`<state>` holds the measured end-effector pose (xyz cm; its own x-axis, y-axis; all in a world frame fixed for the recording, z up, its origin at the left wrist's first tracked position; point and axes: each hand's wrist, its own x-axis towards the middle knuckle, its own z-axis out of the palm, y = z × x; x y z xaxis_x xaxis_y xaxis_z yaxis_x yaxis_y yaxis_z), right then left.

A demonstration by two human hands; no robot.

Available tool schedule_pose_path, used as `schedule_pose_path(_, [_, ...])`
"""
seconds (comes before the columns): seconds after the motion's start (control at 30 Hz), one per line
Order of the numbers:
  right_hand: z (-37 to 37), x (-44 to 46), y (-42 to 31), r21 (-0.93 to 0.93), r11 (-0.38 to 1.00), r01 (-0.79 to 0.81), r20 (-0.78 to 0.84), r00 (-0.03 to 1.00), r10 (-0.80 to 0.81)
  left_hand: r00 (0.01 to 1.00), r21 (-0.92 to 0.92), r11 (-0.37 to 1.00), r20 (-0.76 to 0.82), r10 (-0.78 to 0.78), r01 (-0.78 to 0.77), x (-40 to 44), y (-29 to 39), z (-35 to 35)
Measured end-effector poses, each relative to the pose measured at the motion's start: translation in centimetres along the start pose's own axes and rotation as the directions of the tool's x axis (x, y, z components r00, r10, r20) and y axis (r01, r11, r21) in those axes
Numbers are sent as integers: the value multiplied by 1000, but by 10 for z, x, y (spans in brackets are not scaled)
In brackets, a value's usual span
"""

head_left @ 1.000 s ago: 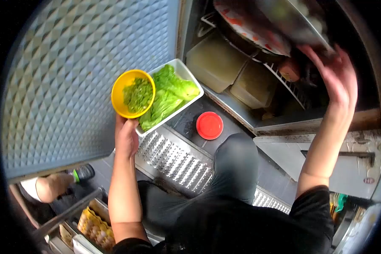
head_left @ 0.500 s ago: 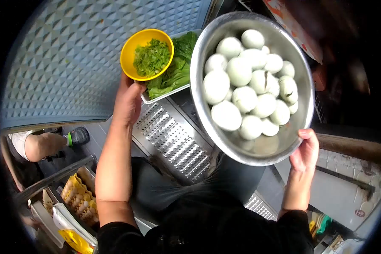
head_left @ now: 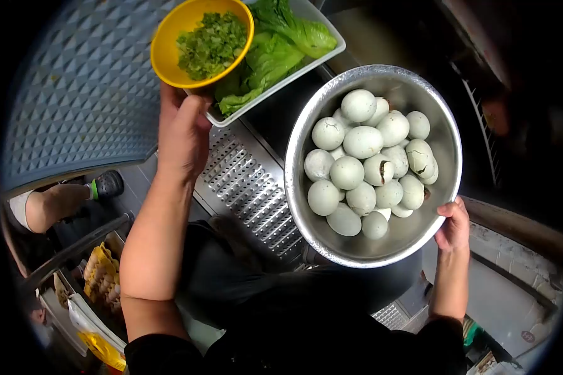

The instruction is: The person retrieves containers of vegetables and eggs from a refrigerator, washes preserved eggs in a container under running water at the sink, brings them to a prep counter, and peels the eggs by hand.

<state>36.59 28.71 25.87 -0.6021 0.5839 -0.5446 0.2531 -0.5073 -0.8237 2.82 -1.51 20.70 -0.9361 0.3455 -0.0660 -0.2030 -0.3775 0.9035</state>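
Observation:
My left hand (head_left: 184,128) grips a yellow bowl (head_left: 159,53) of chopped greens (head_left: 211,47), its thumb near the corner of a white tray (head_left: 288,80) with lettuce leaves (head_left: 275,59). The bowl overlaps the tray's left side. At the right, my right hand (head_left: 455,224) holds the rim of a large metal bowl (head_left: 372,257), fingers at its lower right edge. Several pale eggs (head_left: 363,142) fill that bowl, and a few have cracked shells.
A textured blue-grey door (head_left: 94,94) stands at the left. The dark cabinet interior with a wire shelf (head_left: 478,122) is at the right. Below lies a perforated metal floor strip (head_left: 247,181). Another person's leg (head_left: 53,203) and an egg carton (head_left: 100,275) are at the lower left.
The metal bowl of eggs has come out of the cabinet in my right hand and now hangs lower and more level. The yellow bowl and tray have shifted up in view. The red lid is out of sight.

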Motion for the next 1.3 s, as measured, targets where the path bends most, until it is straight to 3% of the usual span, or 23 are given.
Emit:
schedule_pose_path(0.3, [-24,41,48,-195,963,-186,20,981,194,1000,-81,996,2,-27,27,-10,2,18])
schedule_pose_path(0.37, [-16,59,72,-135,972,-194,97,973,208,999,-71,997,-18,-38,37,-14,2,15])
schedule_pose_path(0.5, [-4,104,128,-248,937,-245,301,900,314,993,-101,992,96,-65,75,-22,3,-14])
schedule_pose_path(0.73, [47,164,258,-239,912,-333,456,791,408,996,-89,993,63,-67,72,-41,10,-21])
schedule_pose_path(1.0, [74,185,314,-118,897,-427,520,743,422,997,-56,996,53,-61,64,-48,13,-26])
schedule_pose_path(1.1, [55,192,311,-297,897,-326,485,758,436,996,-36,997,63,-70,72,-47,10,-39])
schedule_pose_path(1.13, [40,200,311,-449,828,-337,455,711,536,996,-13,996,39,-82,83,-46,8,-43])
schedule_pose_path(1.23, [6,208,286,-593,515,-619,76,593,802,994,-66,994,79,-81,86,-39,5,-41])
schedule_pose_path(1.3, [-4,205,284,-424,678,-600,-67,767,638,992,-80,992,87,-87,94,-36,4,-39])
